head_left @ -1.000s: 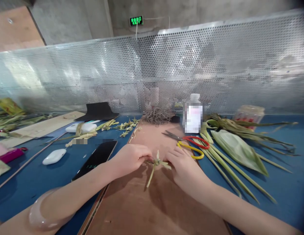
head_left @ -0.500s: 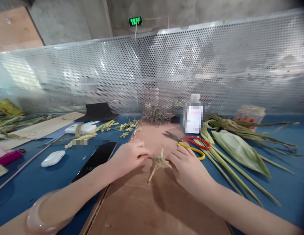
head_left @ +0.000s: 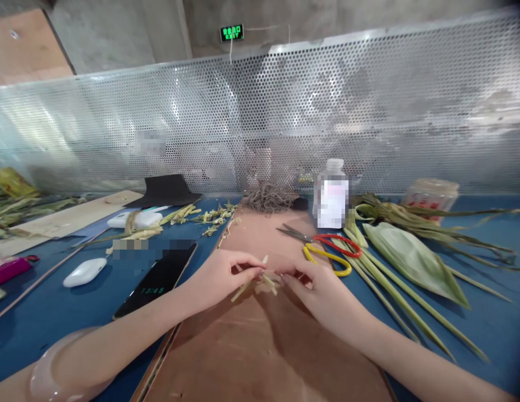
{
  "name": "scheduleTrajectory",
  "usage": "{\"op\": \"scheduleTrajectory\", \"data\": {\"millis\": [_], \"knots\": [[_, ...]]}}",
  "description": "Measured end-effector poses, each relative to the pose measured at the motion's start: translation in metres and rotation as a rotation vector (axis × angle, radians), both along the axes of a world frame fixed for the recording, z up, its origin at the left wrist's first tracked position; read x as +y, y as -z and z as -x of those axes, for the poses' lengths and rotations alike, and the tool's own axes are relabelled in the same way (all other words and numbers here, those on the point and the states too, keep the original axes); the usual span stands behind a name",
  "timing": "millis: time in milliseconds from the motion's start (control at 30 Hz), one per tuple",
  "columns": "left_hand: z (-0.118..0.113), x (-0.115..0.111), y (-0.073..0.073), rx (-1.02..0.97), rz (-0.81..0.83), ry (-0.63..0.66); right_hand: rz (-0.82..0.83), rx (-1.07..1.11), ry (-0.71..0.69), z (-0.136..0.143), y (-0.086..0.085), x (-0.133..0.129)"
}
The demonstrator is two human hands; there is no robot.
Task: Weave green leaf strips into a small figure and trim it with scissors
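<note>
Over the wooden board (head_left: 226,346), my left hand (head_left: 224,276) pinches a small knotted piece of pale green leaf strips (head_left: 268,283) between thumb and fingertips. Its short ends stick out in several directions. My right hand (head_left: 314,285) is just to the right, thumb and fingers closed together close to the piece. Whether a thin strand lies in those right fingertips is too small to make out. Behind my right hand lie scissors (head_left: 299,234) with one red and one yellow handle loop, blades pointing left.
Green stalks and a broad leaf (head_left: 414,262) lie on the blue table at right, near a labelled bottle (head_left: 333,201) and a jar (head_left: 431,195). A grey string heap (head_left: 268,198) sits at the board's far end. At left are a phone (head_left: 159,279) and a white case (head_left: 84,272).
My left hand has moved slightly right and now grips the knotted piece at its middle. The piece has turned, and my right fingers have drawn into a pinch.
</note>
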State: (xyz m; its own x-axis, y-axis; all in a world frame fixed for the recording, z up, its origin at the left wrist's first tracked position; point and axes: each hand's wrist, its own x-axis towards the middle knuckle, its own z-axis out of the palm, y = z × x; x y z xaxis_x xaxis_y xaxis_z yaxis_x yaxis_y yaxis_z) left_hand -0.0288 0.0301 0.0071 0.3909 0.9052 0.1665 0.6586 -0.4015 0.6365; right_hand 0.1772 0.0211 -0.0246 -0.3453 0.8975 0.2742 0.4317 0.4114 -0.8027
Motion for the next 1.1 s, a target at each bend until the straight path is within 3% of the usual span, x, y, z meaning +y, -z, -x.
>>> {"op": "scheduleTrajectory", "data": {"millis": [200, 433, 633, 800, 933, 1100], "knots": [[-0.002, -0.001, -0.002, -0.103, 0.139, 0.044, -0.227, -0.209, 0.040, 0.002, 0.009, 0.002], [-0.005, -0.003, 0.001, -0.240, 0.224, 0.096, -0.207, -0.234, -0.015, 0.006, 0.007, 0.001], [-0.004, -0.004, 0.001, -0.371, 0.414, 0.056, 0.025, 0.009, -0.098, 0.005, 0.002, -0.003], [-0.004, -0.002, 0.005, -0.477, 0.462, 0.067, 0.128, 0.195, -0.133, 0.013, -0.004, -0.009], [-0.005, -0.003, 0.009, -0.523, 0.498, 0.062, 0.262, 0.368, -0.112, 0.019, -0.004, -0.012], [-0.006, -0.006, 0.011, -0.591, 0.545, 0.029, 0.432, 0.422, -0.060, 0.022, 0.002, -0.012]]}}
